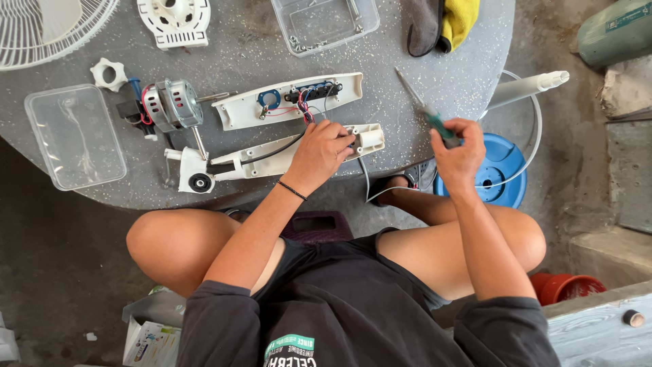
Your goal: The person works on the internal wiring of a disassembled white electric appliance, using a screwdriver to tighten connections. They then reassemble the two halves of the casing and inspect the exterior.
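Here our left hand (319,153) pins the white fan housing (272,158) near the table (435,81) edge, fingers curled closed, while our right hand (458,153) grips the green-handled screwdriver (424,109); best keep that housing steady.

White plastic, red and blue wiring, grey speckled table

A white housing half (275,158) with a black cable is seen beside a second white housing half (288,100), where red wires and a blue ring are shown. A green-handled screwdriver (429,115) is seen over the grey, white-flecked table (441,68). A silver motor (171,103) with red windings, a white fan grille (47,30), clear plastic tubs (75,136), a yellow and grey cloth (441,24), and a blue round base (499,170) are also pictured.
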